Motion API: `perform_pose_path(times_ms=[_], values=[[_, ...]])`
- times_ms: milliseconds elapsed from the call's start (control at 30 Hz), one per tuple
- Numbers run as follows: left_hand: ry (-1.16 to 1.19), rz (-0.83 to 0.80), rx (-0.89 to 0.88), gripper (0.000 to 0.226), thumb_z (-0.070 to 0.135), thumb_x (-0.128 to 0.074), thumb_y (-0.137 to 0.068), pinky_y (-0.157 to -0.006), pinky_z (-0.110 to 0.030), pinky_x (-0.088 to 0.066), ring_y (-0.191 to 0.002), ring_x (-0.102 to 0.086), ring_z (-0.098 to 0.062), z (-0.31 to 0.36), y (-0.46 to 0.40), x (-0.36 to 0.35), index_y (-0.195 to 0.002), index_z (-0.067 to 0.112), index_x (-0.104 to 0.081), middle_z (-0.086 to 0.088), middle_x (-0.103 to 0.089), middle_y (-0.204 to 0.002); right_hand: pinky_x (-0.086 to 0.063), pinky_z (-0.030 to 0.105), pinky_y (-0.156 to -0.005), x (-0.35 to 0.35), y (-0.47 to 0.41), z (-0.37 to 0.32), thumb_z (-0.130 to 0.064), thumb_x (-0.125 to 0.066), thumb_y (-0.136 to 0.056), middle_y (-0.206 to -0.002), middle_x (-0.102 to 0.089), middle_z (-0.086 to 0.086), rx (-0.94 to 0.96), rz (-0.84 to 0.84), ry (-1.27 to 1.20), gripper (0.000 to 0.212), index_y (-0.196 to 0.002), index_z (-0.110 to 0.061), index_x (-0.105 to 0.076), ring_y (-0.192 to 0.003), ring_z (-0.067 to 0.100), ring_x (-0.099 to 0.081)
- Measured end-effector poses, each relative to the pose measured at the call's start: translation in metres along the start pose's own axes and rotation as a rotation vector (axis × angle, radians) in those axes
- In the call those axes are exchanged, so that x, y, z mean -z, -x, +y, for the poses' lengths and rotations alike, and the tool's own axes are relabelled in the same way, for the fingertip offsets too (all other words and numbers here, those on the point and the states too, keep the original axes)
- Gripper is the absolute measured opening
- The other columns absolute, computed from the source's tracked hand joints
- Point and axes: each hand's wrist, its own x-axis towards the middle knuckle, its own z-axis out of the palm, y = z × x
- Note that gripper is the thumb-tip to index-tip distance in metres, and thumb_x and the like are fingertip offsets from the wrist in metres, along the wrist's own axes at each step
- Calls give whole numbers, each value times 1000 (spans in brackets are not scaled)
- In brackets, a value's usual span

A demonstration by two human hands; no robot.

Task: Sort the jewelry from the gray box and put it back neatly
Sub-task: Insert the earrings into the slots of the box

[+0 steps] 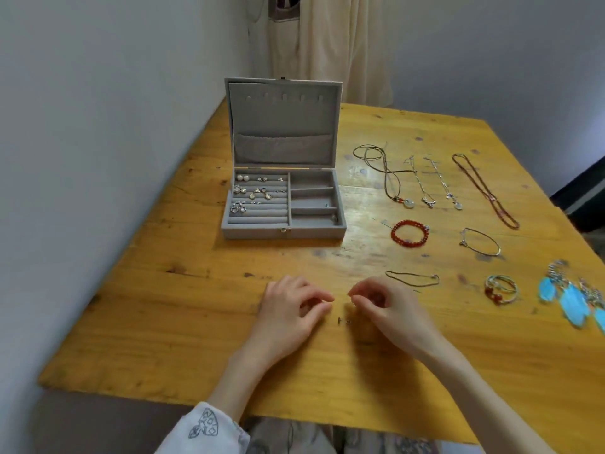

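The head view shows the gray jewelry box (pixel 283 204) lid-up at the worktop's (pixel 196 322) far left, long axis left to right, opening toward the person. Earrings fill its rolls; necklaces (pixel 425 181) lie lengthwise away from the person. Left hand (pixel 291 309) and right hand (pixel 389 306) have curled fingertips; whether either grip holds anything, I cannot tell. A tiny earring piece (pixel 343 320) lies between. Likely earring sorting; next calls for a fine pinch.

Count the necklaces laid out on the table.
4, in a row right of the gray box: dark cord necklace, two thin silver chains, and a reddish beaded strand farthest right. None looks hidden.
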Motion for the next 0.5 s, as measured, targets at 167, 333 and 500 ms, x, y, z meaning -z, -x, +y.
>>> perform_pose_path(times_ms=[167, 333, 500], values=[[-102, 7, -71, 15, 42, -56, -84, -83, -21, -20, -91, -43, -3, 7, 14, -10, -95, 35, -64, 16, -51, -93, -38, 8, -69, -6, 22, 7, -19, -67, -81, -86, -54, -9, 98, 32, -18, 8, -87, -25, -68, -78, 0, -51], [-101, 23, -62, 13, 39, -60, -83, -80, -22, -21, -87, -40, 0, 11, 13, -11, -95, 35, -64, 18, -46, -88, -43, 12, -73, -9, 25, 7, -20, -69, -80, -91, -52, -9, 144, 14, 7, 8, -88, -21, -68, -81, 1, -52], [-106, 22, -66, 9, 39, -62, -81, -80, -24, -23, -84, -40, 0, 11, 12, -11, -88, 34, -65, 19, -44, -85, -41, 12, -70, -14, 26, 7, -18, -67, -82, -88, -52, -7, 174, 52, 46, 4, -86, -17, -68, -78, 2, -49]])
